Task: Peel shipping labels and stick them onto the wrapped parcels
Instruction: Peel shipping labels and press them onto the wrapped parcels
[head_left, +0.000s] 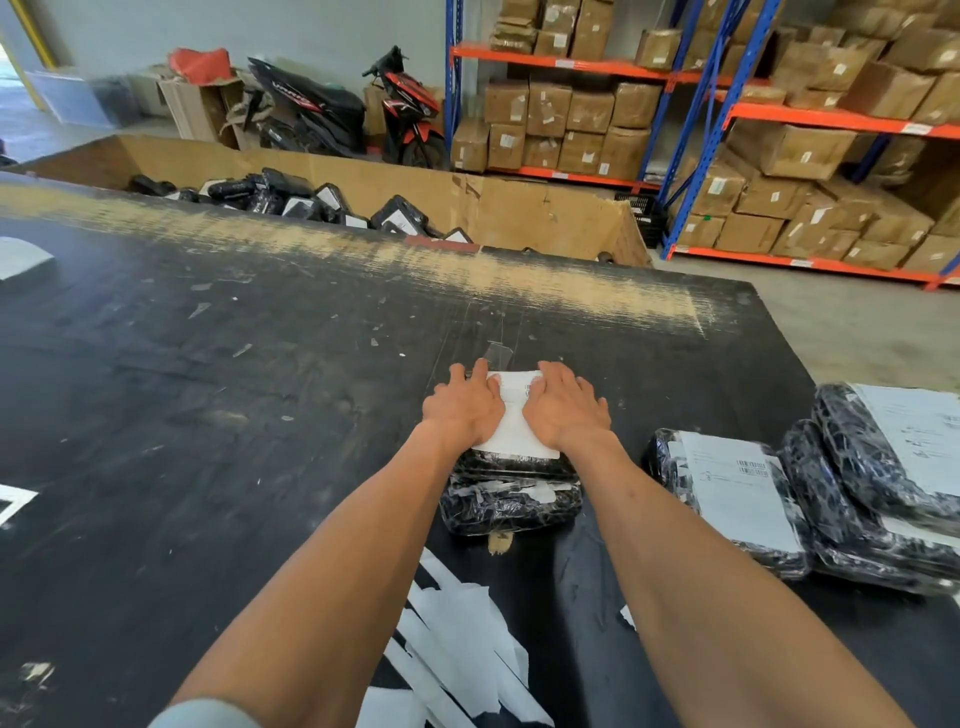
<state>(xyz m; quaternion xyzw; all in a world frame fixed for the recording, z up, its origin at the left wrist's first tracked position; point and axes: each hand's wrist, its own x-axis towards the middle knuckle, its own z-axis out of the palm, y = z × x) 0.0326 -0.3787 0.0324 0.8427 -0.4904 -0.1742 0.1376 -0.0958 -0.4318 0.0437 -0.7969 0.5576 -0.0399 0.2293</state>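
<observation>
A black wrapped parcel (511, 499) lies in the middle of the black table (208, 389). A white shipping label (514, 415) lies on its top. My left hand (462, 408) presses flat on the label's left side. Beside it, my right hand (563, 408) presses flat on the right side. Both hands have straight fingers pointing away from me and cover much of the label.
Labelled black parcels (737, 499) are stacked at the table's right. White backing strips (457, 639) litter the near edge. A cardboard bin (519, 208) with several labelled parcels stands beyond the table. Shelves of brown boxes (779, 156) and a motorbike (405, 114) are behind.
</observation>
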